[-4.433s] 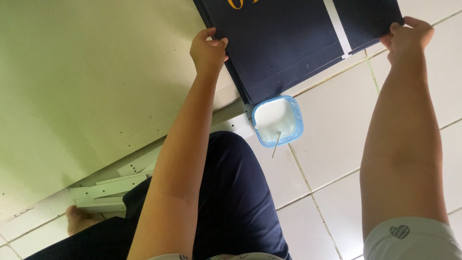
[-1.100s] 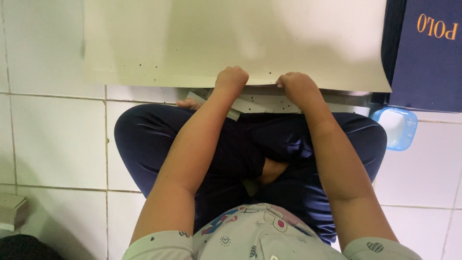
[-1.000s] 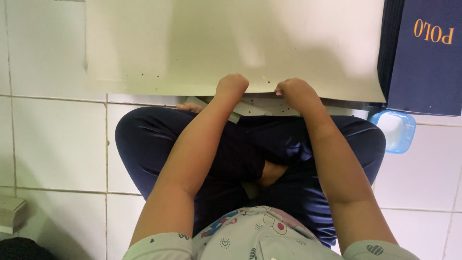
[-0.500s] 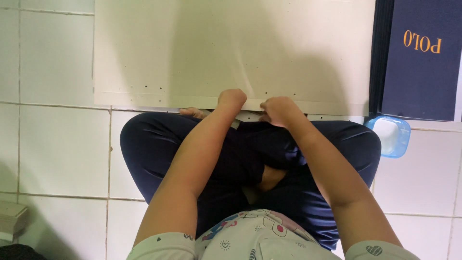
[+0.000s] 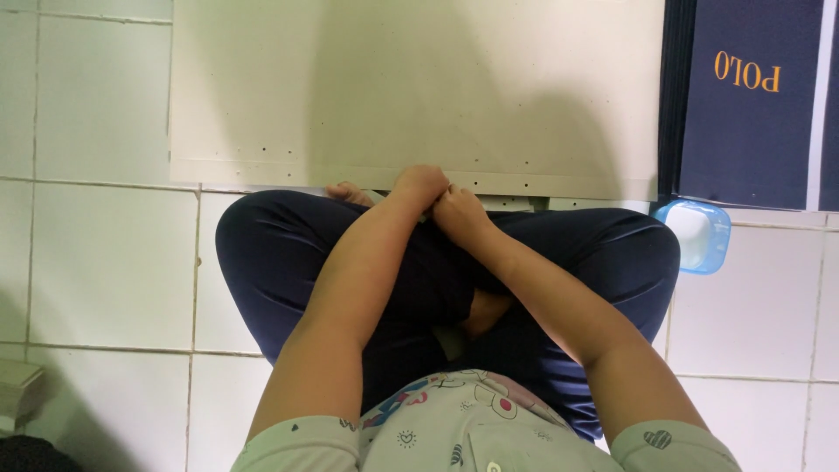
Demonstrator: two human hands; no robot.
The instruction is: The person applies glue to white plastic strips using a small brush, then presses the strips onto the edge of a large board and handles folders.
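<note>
Left hand (image 5: 421, 184): curled at the near edge of the board (image 5: 419, 87); whether it clamps anything cannot be told.
Right hand (image 5: 458, 210): knuckles against the left, grip hidden too.
Board: flat on the tiles, stretching away from both hands.
Handling: probably stiff, light, broad; best taken at opposite edges.
Right of grip: blue tub (image 5: 696, 234), dark box (image 5: 752, 96).

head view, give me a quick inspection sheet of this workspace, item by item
surface: white tiled floor, person seated cross-legged on it
job's things: large cream board lying flat, small holes along its near edge
clutter: dark blue box right of the board; small blue container by the knee
hands: left hand and right hand close together at the board's near edge; grip hidden, cannot tell
cables: nothing seen
surroundings: pale object at the far left edge
</note>
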